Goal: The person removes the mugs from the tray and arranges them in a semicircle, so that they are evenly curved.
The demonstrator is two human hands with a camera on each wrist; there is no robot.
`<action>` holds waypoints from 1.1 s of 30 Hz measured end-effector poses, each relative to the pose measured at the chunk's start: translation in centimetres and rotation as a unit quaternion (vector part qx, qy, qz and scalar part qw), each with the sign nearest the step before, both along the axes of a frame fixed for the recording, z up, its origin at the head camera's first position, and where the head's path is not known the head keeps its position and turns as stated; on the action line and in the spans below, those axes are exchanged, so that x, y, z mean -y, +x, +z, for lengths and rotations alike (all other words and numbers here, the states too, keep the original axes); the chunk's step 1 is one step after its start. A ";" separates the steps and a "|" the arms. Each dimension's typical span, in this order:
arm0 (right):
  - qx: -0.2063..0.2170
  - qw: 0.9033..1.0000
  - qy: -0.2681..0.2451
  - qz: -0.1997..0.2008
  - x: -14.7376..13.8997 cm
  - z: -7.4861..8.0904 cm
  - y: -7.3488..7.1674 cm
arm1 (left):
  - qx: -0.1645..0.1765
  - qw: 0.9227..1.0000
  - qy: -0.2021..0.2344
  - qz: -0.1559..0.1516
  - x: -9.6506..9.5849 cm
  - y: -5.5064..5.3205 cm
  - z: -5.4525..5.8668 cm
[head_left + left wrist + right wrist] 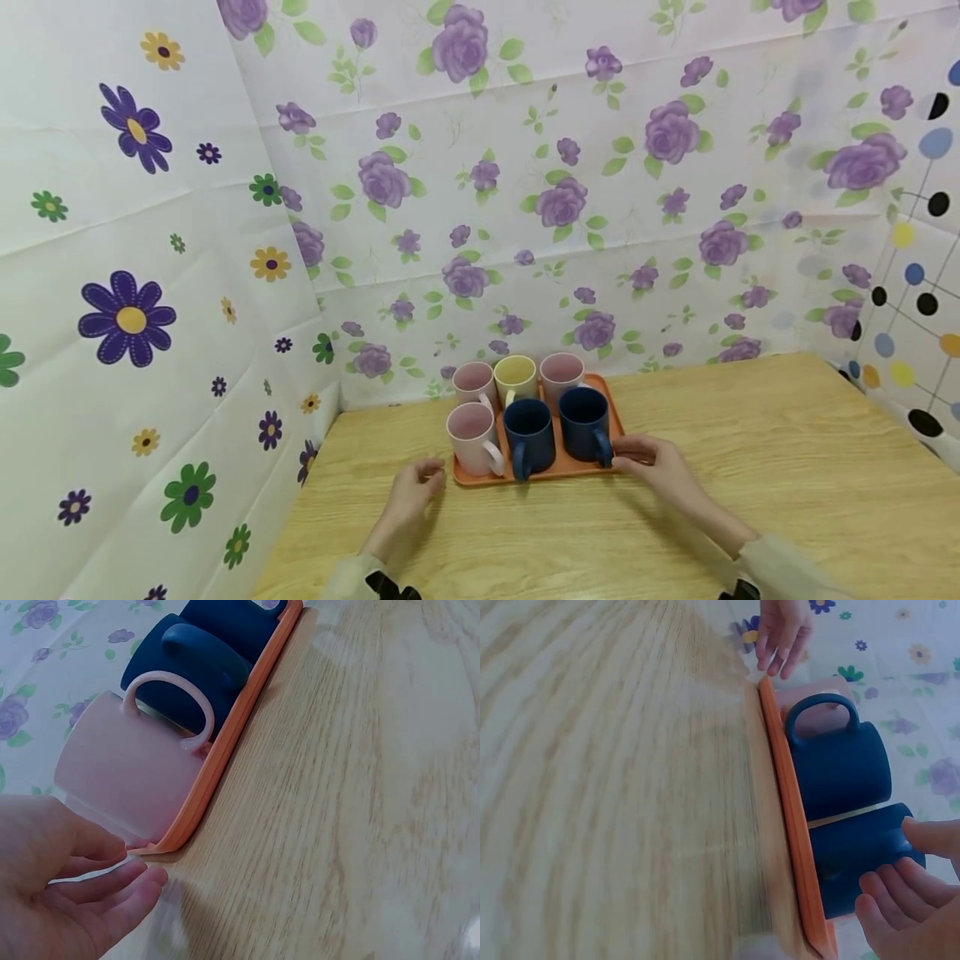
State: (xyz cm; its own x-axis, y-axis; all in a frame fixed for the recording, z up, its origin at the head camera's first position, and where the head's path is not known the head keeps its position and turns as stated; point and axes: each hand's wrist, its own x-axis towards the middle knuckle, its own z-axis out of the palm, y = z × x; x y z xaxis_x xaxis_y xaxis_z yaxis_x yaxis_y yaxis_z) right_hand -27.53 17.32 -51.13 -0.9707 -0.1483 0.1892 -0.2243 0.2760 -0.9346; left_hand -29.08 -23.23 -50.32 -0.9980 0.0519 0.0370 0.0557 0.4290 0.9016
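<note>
An orange tray (pixel 480 481) stands on the table, carrying several mugs. In its front row are a pink mug (pixel 472 442) at the left, a dark blue mug (pixel 529 442) in the middle and another blue mug (pixel 583 421) at the right. Behind them stand two pink mugs and a yellow mug (pixel 516 375). My left hand (pixel 414 492) is at the tray's front left corner, fingers loosely bent with a gap between thumb and fingers. Beside the right blue mug's handle is my right hand (pixel 660 471), thumb and fingers apart, fingertips right at the handle.
The wooden table (pixel 750 467) extends to the right of the tray and in front of it. A cloth with purple roses (pixel 558 200) hangs close behind the tray. Flower-patterned cloth (pixel 127 317) covers the left side, and dotted cloth (pixel 926 304) the right.
</note>
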 end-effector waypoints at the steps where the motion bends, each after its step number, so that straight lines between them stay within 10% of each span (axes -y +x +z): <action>1: 0.007 1.000 -0.002 -0.004 0.2 -0.1 -0.1 | -0.003 1.000 -0.006 0.003 0.0 -0.1 -0.1; 16: -0.002 0.991 0.046 -0.124 2.6 -0.7 -1.5 | 0.004 0.999 0.041 0.035 -1.3 -1.4 -1.3; 33: -0.017 0.994 0.060 -0.091 3.2 -0.8 -2.1 | -0.050 0.995 -0.052 0.069 -2.3 -2.2 -1.3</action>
State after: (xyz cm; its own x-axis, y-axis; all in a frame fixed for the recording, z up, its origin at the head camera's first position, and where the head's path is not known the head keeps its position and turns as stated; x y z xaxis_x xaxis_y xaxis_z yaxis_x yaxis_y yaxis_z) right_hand -29.63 14.16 -51.90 -0.9766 0.0060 0.2148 -0.1920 0.4248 -0.8847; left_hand -31.29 -20.96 -51.63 -0.9875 -0.0765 0.1379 0.0770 0.5295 0.8448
